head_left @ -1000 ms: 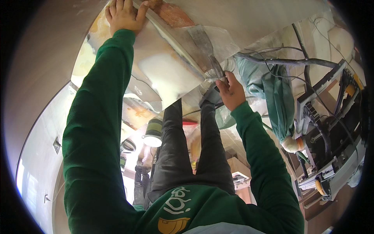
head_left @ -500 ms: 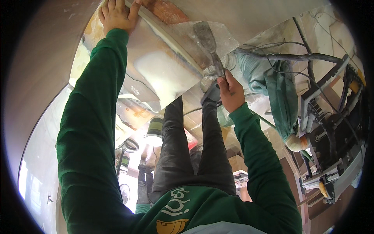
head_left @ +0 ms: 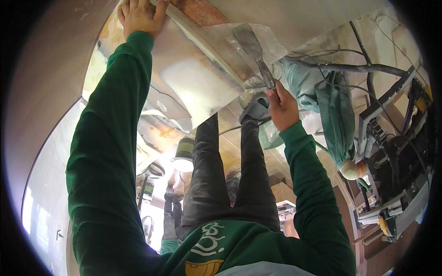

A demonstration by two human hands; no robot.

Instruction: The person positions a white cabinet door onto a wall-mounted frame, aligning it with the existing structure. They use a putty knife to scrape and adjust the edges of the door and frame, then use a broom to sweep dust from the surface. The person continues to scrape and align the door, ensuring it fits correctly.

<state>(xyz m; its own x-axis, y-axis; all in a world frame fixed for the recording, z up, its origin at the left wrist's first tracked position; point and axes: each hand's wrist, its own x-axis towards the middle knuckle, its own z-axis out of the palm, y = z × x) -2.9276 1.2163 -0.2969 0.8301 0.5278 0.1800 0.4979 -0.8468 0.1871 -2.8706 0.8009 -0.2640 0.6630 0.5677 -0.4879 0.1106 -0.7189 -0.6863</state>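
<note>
My right hand [head_left: 283, 108] is closed round the handle of a scraper [head_left: 248, 42], its broad, worn metal blade tilted up and to the left. Behind the blade lies a crumpled, translucent plastic sheet [head_left: 269, 43]. At the top left, my left hand [head_left: 140, 19] rests spread on a stained, pale panel [head_left: 191, 85], beside the long, light strip [head_left: 202, 48] along its edge. The thumb stands apart from the fingers, whose tips the picture's top edge partly cuts off. No tool shows in that hand.
A large brown surface [head_left: 46, 69] curves along the left. To the right stand a greenish cloth dust bag [head_left: 334, 110] and a machine with a metal frame [head_left: 391, 193], with cables and a black hose [head_left: 345, 67] over them. Below the panel is a banded tin [head_left: 185, 152]. Another person's legs [head_left: 172, 209] show behind mine.
My right hand has moved a little to the right with the scraper, whose blade leans further left. My left hand stays almost in place on the panel. The view has shifted slightly.
</note>
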